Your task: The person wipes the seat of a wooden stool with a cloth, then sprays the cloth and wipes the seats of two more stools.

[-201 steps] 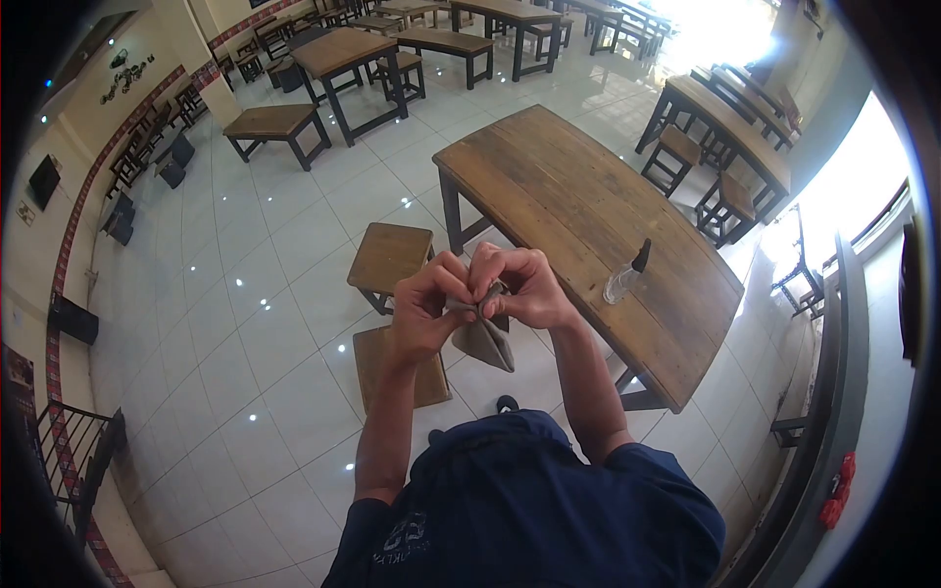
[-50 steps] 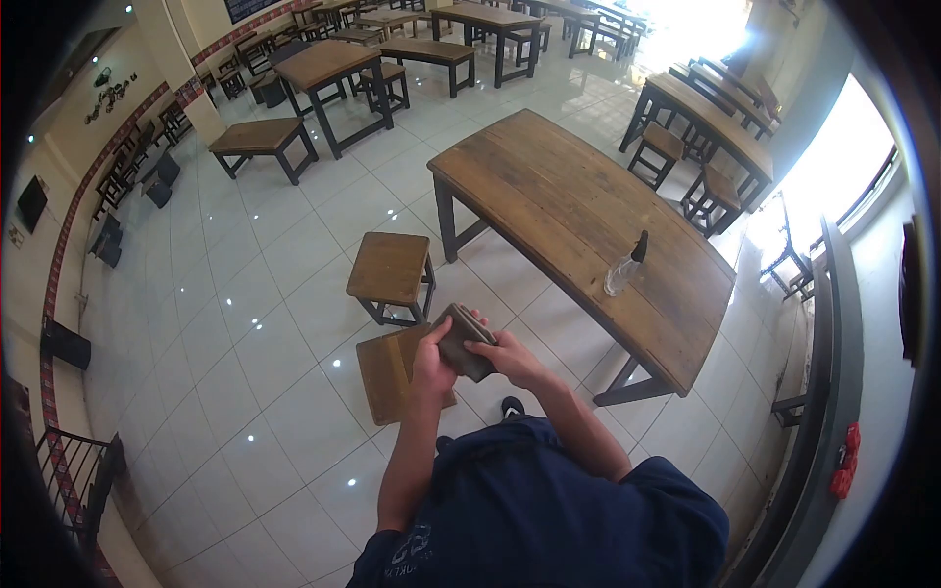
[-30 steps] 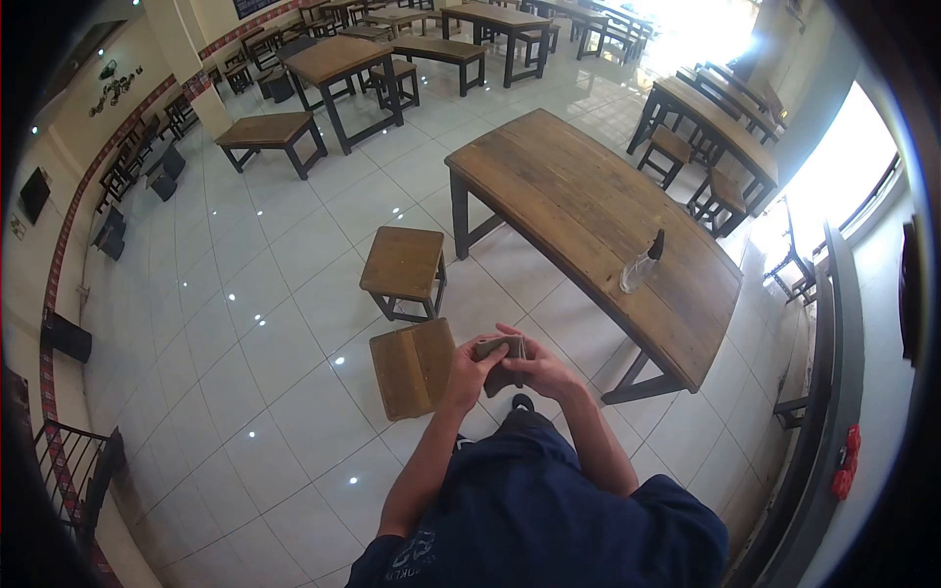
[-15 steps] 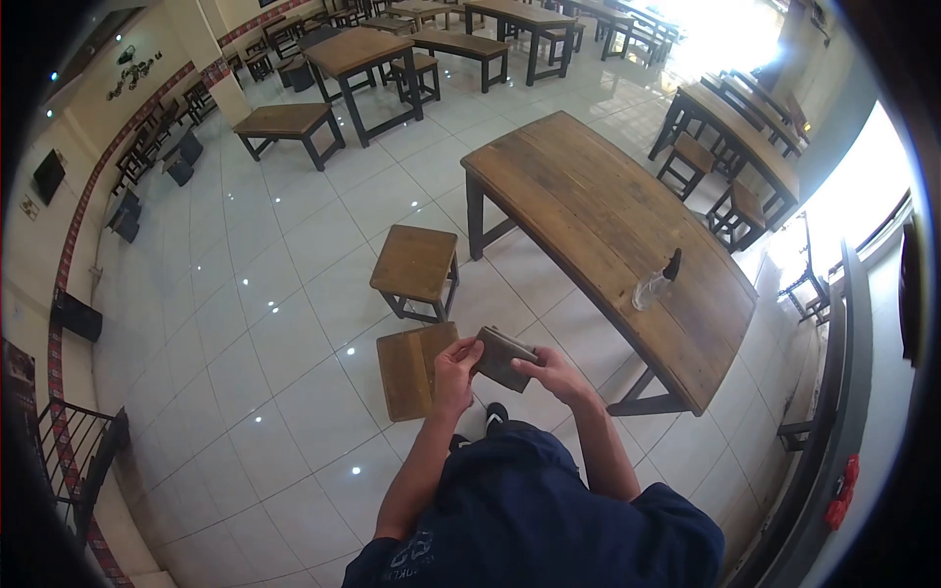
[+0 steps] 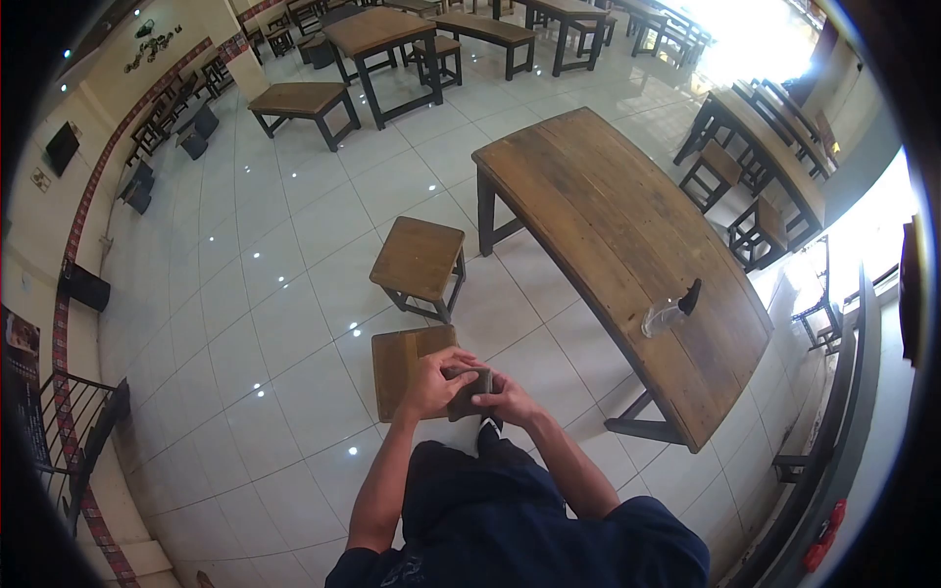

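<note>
A folded grey-brown cloth (image 5: 470,397) is held in front of my body, over the floor close to my feet. My left hand (image 5: 432,382) grips its left side, fingers curled over the top edge. On the other side my right hand (image 5: 511,402) pinches it with the thumb across the front. Just behind the left hand, a wooden stool (image 5: 395,370) is partly covered from view. To the right stands a long wooden table (image 5: 618,216), and near its front edge is a clear bottle (image 5: 663,318) with a black spray top.
A second stool (image 5: 419,257) stands beyond the first one. Farther off are a bench (image 5: 302,99), a tall table (image 5: 377,34) and rows of tables and stools. Along the right wall runs a dark rail with a red item (image 5: 825,537) on it. White tiles (image 5: 294,363) cover the floor.
Both hands have drawn closer together and a little lower and left with the cloth, which has turned more upright. The camera view has shifted slightly.
</note>
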`<act>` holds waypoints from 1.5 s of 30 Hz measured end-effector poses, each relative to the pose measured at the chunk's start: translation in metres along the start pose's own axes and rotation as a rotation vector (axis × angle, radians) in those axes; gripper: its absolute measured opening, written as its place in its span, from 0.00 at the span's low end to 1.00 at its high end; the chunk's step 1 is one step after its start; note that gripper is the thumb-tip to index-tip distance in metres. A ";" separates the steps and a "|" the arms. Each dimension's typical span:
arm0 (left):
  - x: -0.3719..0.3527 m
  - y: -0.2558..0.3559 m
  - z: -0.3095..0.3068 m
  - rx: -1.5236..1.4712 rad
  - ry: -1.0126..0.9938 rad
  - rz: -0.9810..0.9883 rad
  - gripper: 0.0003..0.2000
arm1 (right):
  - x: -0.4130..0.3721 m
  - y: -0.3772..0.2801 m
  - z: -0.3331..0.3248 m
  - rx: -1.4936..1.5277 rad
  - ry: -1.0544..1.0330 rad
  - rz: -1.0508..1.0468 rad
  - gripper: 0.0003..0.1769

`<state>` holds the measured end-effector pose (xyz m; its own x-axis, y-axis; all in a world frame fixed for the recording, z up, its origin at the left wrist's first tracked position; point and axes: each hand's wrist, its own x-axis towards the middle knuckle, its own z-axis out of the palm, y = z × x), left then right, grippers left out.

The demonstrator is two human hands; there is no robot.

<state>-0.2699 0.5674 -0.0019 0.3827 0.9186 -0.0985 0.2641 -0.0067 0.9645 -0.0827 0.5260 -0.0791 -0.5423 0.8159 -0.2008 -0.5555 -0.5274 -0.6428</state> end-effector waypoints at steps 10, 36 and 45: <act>-0.042 -0.204 0.031 -0.572 0.261 -0.296 0.16 | 0.031 0.090 -0.039 0.004 0.441 0.574 0.22; -0.129 -0.554 -0.006 -1.488 0.994 -0.799 0.36 | 0.401 0.301 -0.166 -1.527 0.379 -0.453 0.31; -0.117 -0.539 -0.017 -1.774 0.963 -0.490 0.41 | 0.352 0.405 -0.165 -1.623 0.001 -0.425 0.37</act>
<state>-0.4716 0.4706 -0.5059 -0.0748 0.5966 -0.7991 -0.9949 0.0100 0.1007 -0.3944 0.6390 -0.5320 -0.5340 0.8271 0.1754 0.5299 0.4890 -0.6929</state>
